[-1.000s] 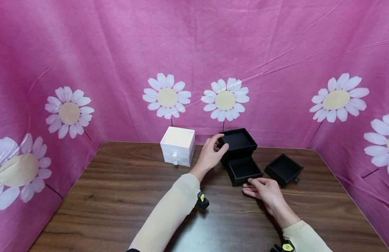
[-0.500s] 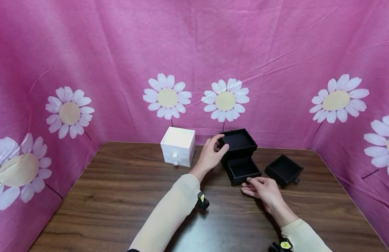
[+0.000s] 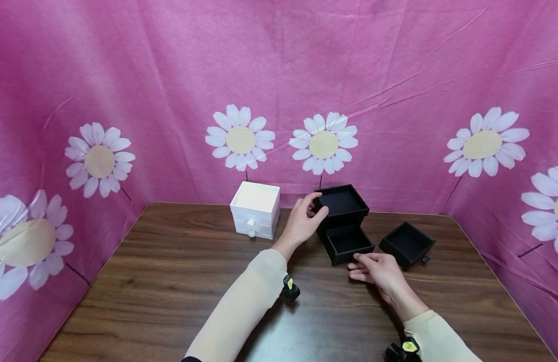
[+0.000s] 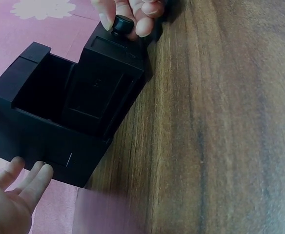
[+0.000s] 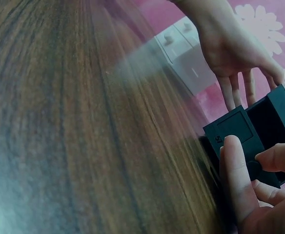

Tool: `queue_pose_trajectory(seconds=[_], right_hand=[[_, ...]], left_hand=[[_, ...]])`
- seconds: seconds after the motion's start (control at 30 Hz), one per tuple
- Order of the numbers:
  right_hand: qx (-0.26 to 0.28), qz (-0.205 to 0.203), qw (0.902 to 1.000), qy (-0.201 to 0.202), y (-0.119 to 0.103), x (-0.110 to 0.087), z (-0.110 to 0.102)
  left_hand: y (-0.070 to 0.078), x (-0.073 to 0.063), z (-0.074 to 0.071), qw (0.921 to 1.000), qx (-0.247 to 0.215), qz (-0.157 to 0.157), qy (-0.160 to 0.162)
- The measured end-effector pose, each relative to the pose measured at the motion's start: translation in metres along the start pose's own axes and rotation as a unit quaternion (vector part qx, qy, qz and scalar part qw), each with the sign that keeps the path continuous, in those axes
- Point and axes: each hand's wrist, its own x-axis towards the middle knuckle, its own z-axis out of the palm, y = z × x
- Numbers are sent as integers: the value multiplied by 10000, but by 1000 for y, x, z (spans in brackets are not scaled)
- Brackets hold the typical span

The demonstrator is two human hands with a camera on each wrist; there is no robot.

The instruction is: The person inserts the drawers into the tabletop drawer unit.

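Note:
A black drawer box [image 3: 341,203] stands at the back of the wooden table [image 3: 170,281], its top compartment open. My left hand [image 3: 306,218] grips its left side, thumb at the rear top corner and fingers [image 4: 32,178] along the wall. The lower drawer [image 3: 349,244] sticks out toward me. My right hand [image 3: 367,266] pinches its small round knob [image 4: 121,23] between thumb [image 5: 234,168] and fingers. The drawer front [image 5: 232,127] shows in the right wrist view, with the left hand [image 5: 230,48] beyond it.
A second black drawer [image 3: 406,244], taken out, lies on the table right of the box. A white drawer box [image 3: 255,208] stands left of my left hand. Pink daisy cloth [image 3: 396,100] walls the table on three sides.
The lower drawer has slid a little way back into the black box, with my right hand following on the knob. The left hand has stayed where it was.

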Motion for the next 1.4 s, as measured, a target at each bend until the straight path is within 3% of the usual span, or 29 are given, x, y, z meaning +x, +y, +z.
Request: queue_pose_trajectory(seconds=[1.4], right_hand=[[187, 47, 9998, -35, -6, 19, 9]], left_hand=[[0, 1, -1, 9999, -38, -24, -99]])
